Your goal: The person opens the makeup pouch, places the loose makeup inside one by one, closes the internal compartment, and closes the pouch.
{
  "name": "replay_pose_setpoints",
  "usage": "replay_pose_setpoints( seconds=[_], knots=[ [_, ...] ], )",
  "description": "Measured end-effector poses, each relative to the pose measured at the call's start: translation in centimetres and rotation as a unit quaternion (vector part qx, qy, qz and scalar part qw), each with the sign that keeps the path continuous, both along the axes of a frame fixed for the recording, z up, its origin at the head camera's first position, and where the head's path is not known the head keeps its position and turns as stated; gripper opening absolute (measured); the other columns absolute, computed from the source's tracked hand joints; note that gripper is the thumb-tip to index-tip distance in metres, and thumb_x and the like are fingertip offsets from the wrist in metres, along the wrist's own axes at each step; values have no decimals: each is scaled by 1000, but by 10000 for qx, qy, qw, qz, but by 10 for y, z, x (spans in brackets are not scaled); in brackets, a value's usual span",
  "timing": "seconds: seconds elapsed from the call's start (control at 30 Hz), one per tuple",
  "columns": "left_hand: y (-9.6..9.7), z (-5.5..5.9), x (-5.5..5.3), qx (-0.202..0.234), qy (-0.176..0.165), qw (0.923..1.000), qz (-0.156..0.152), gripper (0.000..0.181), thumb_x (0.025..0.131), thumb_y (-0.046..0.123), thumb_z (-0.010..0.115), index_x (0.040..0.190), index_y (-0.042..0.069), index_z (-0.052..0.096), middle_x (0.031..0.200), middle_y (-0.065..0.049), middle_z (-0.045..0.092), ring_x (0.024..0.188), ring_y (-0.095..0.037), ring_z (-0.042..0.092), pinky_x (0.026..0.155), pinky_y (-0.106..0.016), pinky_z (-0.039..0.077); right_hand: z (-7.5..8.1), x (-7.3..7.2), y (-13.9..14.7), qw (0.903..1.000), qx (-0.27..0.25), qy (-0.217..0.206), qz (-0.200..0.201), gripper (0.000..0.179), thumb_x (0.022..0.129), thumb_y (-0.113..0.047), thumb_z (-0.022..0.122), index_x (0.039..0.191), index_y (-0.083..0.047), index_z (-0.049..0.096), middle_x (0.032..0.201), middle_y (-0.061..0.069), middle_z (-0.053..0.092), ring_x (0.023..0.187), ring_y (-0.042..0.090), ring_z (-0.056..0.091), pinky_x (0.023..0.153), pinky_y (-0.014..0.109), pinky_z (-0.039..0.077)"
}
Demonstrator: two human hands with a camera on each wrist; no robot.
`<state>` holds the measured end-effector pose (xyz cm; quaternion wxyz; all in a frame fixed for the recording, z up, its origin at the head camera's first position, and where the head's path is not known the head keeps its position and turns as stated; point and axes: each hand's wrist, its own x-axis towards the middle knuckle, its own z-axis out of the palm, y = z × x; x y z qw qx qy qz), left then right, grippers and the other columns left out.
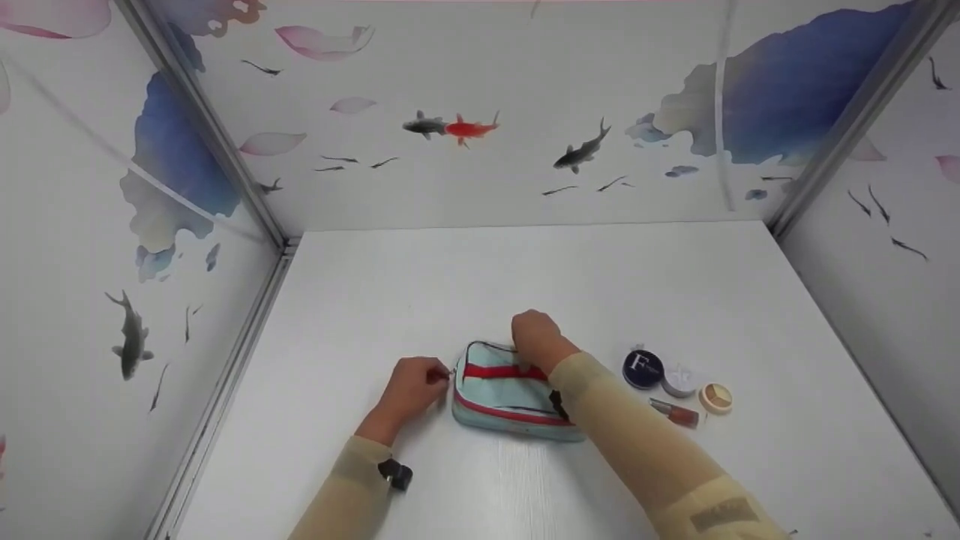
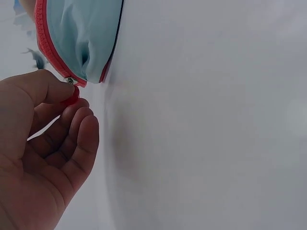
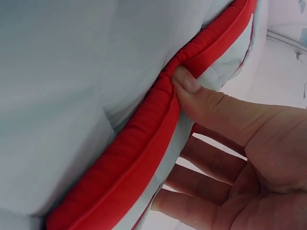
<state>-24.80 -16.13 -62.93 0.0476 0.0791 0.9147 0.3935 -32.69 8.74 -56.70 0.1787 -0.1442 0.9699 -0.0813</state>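
A light-blue cosmetic bag [image 1: 499,391] with red trim lies on the white table in the head view. At its left end my left hand [image 1: 411,386] pinches the zipper pull [image 2: 74,97], a red tab seen in the left wrist view beside the red zipper. My right hand [image 1: 541,341] reaches over the bag's far side. In the right wrist view its thumb [image 3: 189,86] presses into a red fabric band [image 3: 144,129] on the bag, and the other fingers lie behind the fabric. The bag's right end is partly hidden by the right forearm.
Right of the bag lie a dark round case [image 1: 643,368], a pale round case [image 1: 679,381], a small round palette [image 1: 715,398] and a reddish-brown tube [image 1: 679,414]. Printed wall panels [image 1: 480,180] enclose the white table [image 1: 360,300] at the back and both sides.
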Motion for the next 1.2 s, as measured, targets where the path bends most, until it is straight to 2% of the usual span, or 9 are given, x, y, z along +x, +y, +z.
replay_pose_setpoints(
  seconds=[0.27, 0.5, 0.63, 0.83, 1.03, 1.2],
  knots=[
    [0, 2, 2, -82, 31, 10000, 5, 9, 97, 12, 71, 102, 14, 79, 93, 2, 74, 87, -16, 61, 84, -35, 58, 2, -2, -2, 9998, 146, -96, -34, 24, 85, -9, 89, 105, -4, 76, 99, 12, 71, 91, 26, 64, 95, 43, 61],
    [2, 8, 7, -123, 0, 9999, 83, 11, 97, 12, 71, 103, 11, 80, 93, 0, 74, 87, -19, 61, 84, -38, 58, 0, -3, 0, 9995, 247, 91, 170, 21, 79, -8, 91, 94, -3, 78, 95, 12, 75, 84, 22, 60, 90, 43, 62],
    [3, 8, 10, -214, -4, 9997, 89, 11, 98, 13, 71, 104, 10, 80, 94, 0, 74, 88, -18, 61, 85, -37, 58, -2, -2, 0, 9996, 178, 88, 184, 18, 83, -8, 88, 96, -2, 77, 95, 12, 74, 82, 22, 59, 89, 42, 62],
    [2, 9, 14, -290, 15, 9996, 18, 12, 97, 13, 70, 104, 10, 79, 94, 0, 73, 87, -17, 61, 85, -38, 58, 4, 6, -1, 10000, -78, -1, -7, 17, 90, -9, 84, 104, -3, 76, 97, 13, 72, 88, 26, 64, 91, 43, 61],
    [3, 14, 15, -344, -104, 9994, -12, 12, 97, 13, 70, 105, 11, 79, 96, 0, 74, 88, -17, 61, 87, -39, 58, 5, 7, -1, 9998, -160, -32, -83, 24, 89, -9, 85, 109, -3, 75, 99, 13, 72, 91, 27, 66, 93, 44, 61],
    [1, 11, 17, -415, -28, 9991, -64, 12, 97, 13, 70, 104, 11, 79, 95, -1, 74, 87, -17, 61, 86, -39, 58, 1, 4, -2, 10000, -75, 38, 0, 20, 89, -7, 84, 106, -2, 75, 98, 14, 73, 88, 26, 65, 92, 43, 61]
  ],
)
